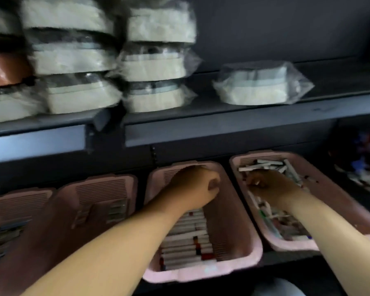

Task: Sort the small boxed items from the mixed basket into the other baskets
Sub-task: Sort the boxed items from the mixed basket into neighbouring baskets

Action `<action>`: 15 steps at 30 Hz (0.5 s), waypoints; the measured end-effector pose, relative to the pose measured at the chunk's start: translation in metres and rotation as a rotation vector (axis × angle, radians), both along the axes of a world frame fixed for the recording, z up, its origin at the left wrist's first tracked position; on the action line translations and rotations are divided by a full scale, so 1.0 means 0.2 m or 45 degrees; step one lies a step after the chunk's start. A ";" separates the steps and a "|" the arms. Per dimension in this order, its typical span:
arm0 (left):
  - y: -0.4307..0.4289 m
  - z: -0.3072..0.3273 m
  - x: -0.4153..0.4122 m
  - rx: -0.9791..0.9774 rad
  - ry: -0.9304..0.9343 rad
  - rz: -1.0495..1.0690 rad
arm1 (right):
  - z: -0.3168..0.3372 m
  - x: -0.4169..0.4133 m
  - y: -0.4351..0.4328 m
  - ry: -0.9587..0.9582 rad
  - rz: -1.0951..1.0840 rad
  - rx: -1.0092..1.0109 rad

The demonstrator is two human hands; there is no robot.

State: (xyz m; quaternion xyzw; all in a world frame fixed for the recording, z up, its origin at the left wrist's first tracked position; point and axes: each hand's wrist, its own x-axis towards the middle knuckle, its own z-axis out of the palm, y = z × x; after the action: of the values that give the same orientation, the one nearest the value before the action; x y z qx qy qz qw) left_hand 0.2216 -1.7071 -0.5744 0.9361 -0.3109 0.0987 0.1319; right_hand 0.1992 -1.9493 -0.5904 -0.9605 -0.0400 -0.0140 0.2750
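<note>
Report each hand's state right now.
Left hand: fingers curled above the middle basket; contents of its grip hidden.
Right hand: down among the boxes in the right basket; cannot tell, blurred.

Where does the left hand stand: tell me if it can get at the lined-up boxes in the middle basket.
Probably yes: the left hand hovers above the middle basket, whose lined-up boxes lie uncovered beneath its forearm; nothing blocks them.

The pink baskets point(239, 212) look like moulded plastic, matt, with ribbed, slotted walls. The small boxes point(186, 238) in them appear to be smooth printed card, mostly white. The dark grey shelf point(222, 131) looks like matt painted metal. The pale packs point(256, 86) wear clear, glossy, crinkled plastic wrap.
</note>
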 end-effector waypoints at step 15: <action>-0.92 -0.33 -0.06 0.062 0.419 -0.086 | -0.17 -0.23 -0.62 0.307 -0.413 -0.097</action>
State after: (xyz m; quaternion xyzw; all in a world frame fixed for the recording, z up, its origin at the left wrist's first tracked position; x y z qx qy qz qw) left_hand 0.2102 -1.8917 -0.6412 0.9315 -0.3187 -0.0681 0.1616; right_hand 0.1522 -2.0726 -0.6236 -0.9588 0.1481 0.0586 0.2353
